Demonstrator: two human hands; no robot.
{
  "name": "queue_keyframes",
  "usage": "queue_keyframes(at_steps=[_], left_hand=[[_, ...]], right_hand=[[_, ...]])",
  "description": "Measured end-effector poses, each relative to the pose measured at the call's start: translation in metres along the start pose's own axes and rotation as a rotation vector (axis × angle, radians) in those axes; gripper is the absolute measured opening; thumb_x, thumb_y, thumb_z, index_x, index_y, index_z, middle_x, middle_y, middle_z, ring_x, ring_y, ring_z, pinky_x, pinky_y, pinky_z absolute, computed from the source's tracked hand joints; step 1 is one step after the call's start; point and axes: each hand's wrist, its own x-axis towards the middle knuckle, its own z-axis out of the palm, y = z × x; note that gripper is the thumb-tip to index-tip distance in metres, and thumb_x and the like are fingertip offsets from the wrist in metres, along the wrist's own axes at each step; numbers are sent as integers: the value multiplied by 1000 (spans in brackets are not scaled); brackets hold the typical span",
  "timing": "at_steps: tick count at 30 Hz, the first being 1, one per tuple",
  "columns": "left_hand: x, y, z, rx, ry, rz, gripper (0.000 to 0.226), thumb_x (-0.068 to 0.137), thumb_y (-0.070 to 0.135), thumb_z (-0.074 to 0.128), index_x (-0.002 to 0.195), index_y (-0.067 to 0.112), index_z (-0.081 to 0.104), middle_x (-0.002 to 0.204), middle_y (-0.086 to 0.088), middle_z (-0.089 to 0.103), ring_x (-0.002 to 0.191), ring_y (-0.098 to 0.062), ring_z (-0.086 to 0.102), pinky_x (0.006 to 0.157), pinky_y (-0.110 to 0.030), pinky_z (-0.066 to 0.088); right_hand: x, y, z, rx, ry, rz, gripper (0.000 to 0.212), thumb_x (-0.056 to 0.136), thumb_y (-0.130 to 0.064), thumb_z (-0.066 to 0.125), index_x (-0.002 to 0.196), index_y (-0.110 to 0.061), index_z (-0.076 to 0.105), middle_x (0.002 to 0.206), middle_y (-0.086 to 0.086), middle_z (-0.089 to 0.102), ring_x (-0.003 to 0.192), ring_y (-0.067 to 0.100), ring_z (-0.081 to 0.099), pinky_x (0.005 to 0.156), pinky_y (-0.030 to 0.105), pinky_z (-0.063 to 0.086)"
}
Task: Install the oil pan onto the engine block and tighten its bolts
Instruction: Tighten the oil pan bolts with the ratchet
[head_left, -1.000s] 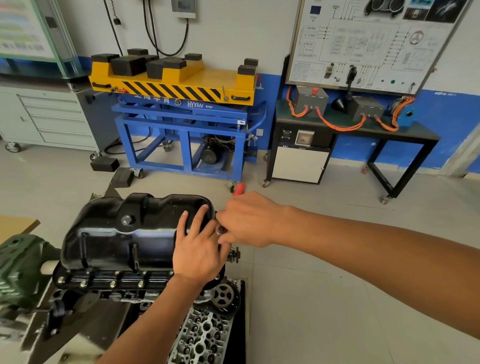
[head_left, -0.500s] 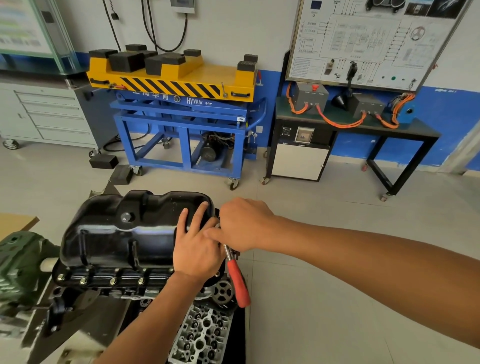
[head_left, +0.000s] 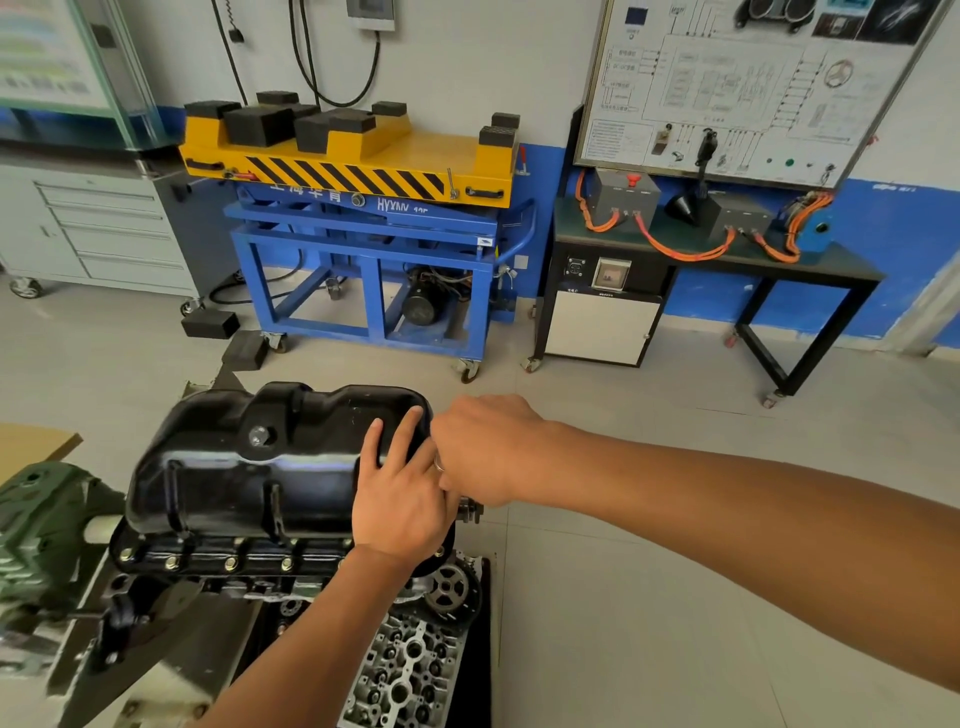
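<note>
Swung out of sight since a moment ago, the ratchet (head_left: 439, 464) shows only its head inside your curled right hand (head_left: 488, 447); your left hand (head_left: 400, 493) presses flat on the pan (head_left: 249, 467), seated on the block (head_left: 249, 584).

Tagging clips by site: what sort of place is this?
Likely an auto training workshop: a wiring-diagram teaching board on the wall, a blue and yellow lift table, and a black oil pan.
</note>
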Motion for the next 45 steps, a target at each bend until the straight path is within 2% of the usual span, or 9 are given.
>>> queue_keyframes(at_steps=[4,9,12,18,24,27,33,40,45], left_hand=[[2,2,-5,-5,4,-13,46,90,37,44,113,14,76,118,-3,73,132,-35,55,112,-54,24],[2,3,-9,-19,-5,-28,47,91,38,42,113,13,76,116,-3,74,131,-35,56,111,-55,26],[3,4,-10,-23,-15,-34,47,92,37,41,112,14,77,115,-1,74,132,-35,55,112,-54,25],[3,4,-10,-33,13,-36,46,92,37,42,102,13,80,113,-4,75,129,-35,58,111,-55,26],[2,3,-7,-22,9,-33,47,92,38,42,108,13,78,116,-6,74,130,-35,56,111,-55,26],[2,3,-6,-27,13,-33,46,93,37,41,108,14,78,116,-7,74,131,-35,56,112,-55,25],[1,2,-2,-21,7,-39,46,91,37,43,112,13,76,119,-11,73,130,-35,56,113,-55,25],[2,2,0,-47,10,-56,45,93,40,43,105,15,78,115,-6,75,133,-34,54,114,-54,25],[1,4,-1,-67,29,-64,42,93,39,44,97,17,80,110,0,75,134,-33,53,114,-55,26]], right_hand=[[-7,-3,-7,-61,3,-53,7,93,-17,63,93,-17,56,68,-3,32,54,11,31,46,27,21],[-11,-6,-17,-131,-31,-66,17,91,-8,62,108,-11,61,77,0,41,54,13,31,46,29,23],[-13,-6,-20,-155,-29,-97,22,92,-5,60,114,-7,59,90,7,54,68,21,49,59,41,44],[-13,-4,-16,-163,2,-133,18,90,-1,59,83,-14,49,65,-1,26,54,14,33,45,28,23],[-7,-3,-9,-135,35,-145,26,91,-3,59,79,-16,40,70,0,31,72,20,43,51,31,28],[-7,-4,-12,-149,39,-156,6,93,-4,56,94,-10,57,82,3,43,78,21,42,55,33,31],[-5,-3,-12,-176,39,-219,18,96,-6,55,114,-8,60,113,10,60,92,21,46,68,33,40],[-5,3,-7,-207,40,-226,21,94,-8,59,114,-13,60,104,5,59,84,20,43,62,33,35],[-9,4,-7,-236,48,-202,29,89,-1,58,77,-17,38,66,-2,32,65,20,41,50,30,27]])
